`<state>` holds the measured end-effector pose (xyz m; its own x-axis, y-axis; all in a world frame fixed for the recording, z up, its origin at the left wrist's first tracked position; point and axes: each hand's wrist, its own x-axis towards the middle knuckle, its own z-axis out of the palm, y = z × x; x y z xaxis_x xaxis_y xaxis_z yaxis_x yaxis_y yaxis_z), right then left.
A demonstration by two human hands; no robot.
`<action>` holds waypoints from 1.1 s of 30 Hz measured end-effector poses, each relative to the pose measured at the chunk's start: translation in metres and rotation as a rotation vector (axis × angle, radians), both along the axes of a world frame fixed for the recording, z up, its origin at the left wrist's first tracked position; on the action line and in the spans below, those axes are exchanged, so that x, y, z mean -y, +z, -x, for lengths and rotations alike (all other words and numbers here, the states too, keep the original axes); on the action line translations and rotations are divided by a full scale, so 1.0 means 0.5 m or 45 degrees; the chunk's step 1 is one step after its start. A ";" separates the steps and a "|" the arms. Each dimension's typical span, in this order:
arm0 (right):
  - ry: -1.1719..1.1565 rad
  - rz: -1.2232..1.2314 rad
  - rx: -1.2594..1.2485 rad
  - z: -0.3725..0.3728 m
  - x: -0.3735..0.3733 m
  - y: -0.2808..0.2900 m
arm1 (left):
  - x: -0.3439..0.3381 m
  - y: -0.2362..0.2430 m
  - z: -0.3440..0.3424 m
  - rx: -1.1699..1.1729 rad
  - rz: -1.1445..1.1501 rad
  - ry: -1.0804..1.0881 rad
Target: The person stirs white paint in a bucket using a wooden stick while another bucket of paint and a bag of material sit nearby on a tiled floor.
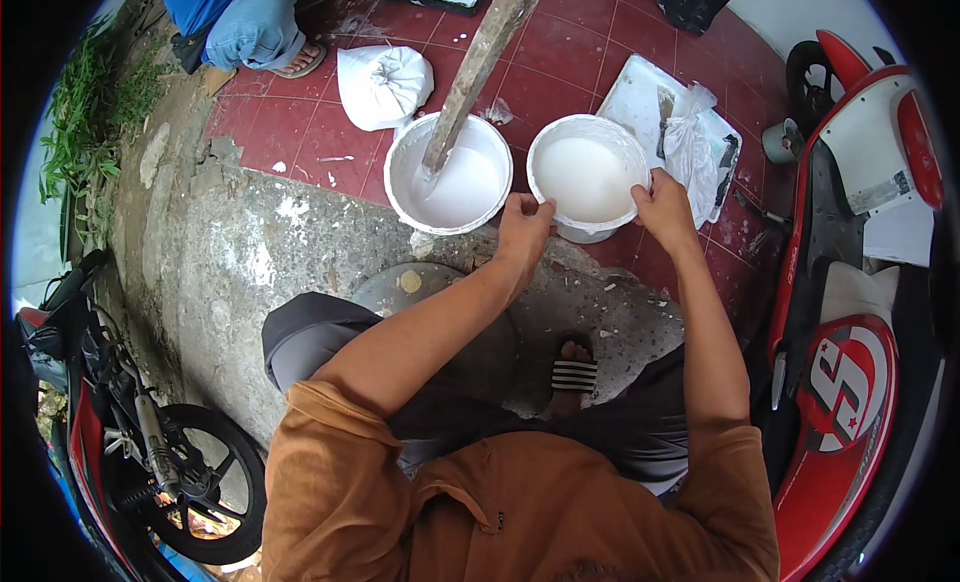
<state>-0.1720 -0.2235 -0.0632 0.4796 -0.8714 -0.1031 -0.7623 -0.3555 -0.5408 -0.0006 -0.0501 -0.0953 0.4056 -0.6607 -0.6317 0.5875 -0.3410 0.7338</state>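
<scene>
A white bucket (589,179) of milky white liquid stands on the red tiles in front of me. My left hand (526,225) pinches its rim at the near left, fingers closed. On the right side, my right hand (664,210) grips the same rim between thumb and fingers. Just left of it, a second white bucket (462,187) holds smooth white paint. A long wooden stick (478,77), smeared with white, leans in that second bucket with its lower end in the paint.
Behind the buckets sits a tied white bag (385,85). A paint-stained tray (634,94) with a crumpled plastic bag (690,152) lies at the right, near a grey can (782,142). Motorcycles flank me, a red one (835,382) right and another (165,472) left. Another person's foot (300,59) shows far left.
</scene>
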 end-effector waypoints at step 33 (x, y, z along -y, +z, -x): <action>0.148 0.418 -0.220 -0.189 -0.183 0.338 | -0.121 0.184 -0.067 -0.259 0.181 0.167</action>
